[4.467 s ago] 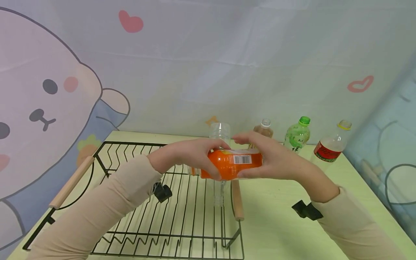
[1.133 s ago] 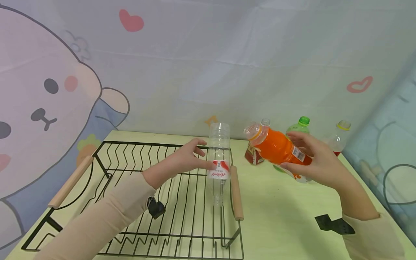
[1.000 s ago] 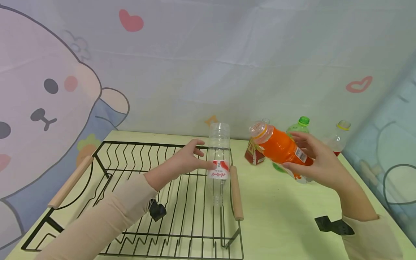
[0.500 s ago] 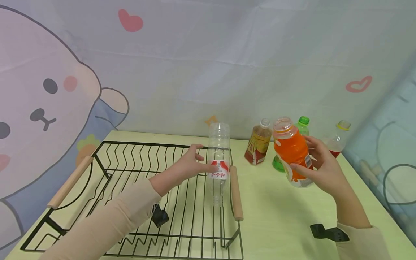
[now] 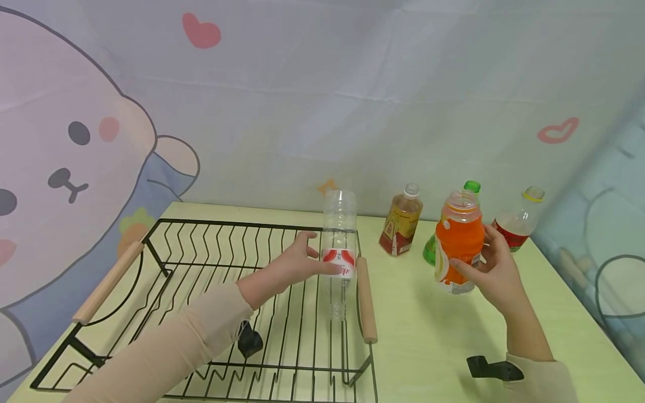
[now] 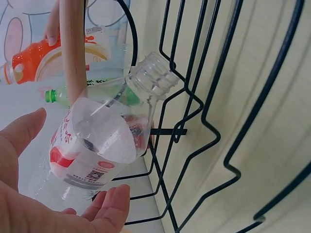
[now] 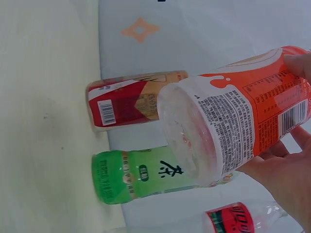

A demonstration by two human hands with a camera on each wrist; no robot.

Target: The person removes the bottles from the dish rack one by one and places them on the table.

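Observation:
My right hand [image 5: 496,274] grips an orange-labelled drink bottle [image 5: 459,240], capless and nearly upright. Its base hangs above the table in the right wrist view, with my fingers [image 7: 291,150] on its side. A clear plastic bottle [image 5: 340,235] with a red-and-white label stands neck down in the black wire dish rack [image 5: 274,330], at its right side. Beside that bottle is my left hand [image 5: 292,263], its thumb reaching across the label and its other fingers spread. In the left wrist view the bottle's neck [image 6: 153,75] is among the wires, with thumb and fingers loosely around the body.
Along the back of the pale green table [image 5: 428,336] stand a brown-tea bottle [image 5: 401,221], a green-capped bottle [image 5: 472,187] partly behind the orange one, and a red-labelled bottle [image 5: 516,224]. Wooden handles [image 5: 367,302] flank the rack. A printed curtain hangs behind.
My right hand took the orange bottle from over the rack to the right, then tipped it from slanted to nearly upright. The clear bottle's label has turned slightly beside my left thumb.

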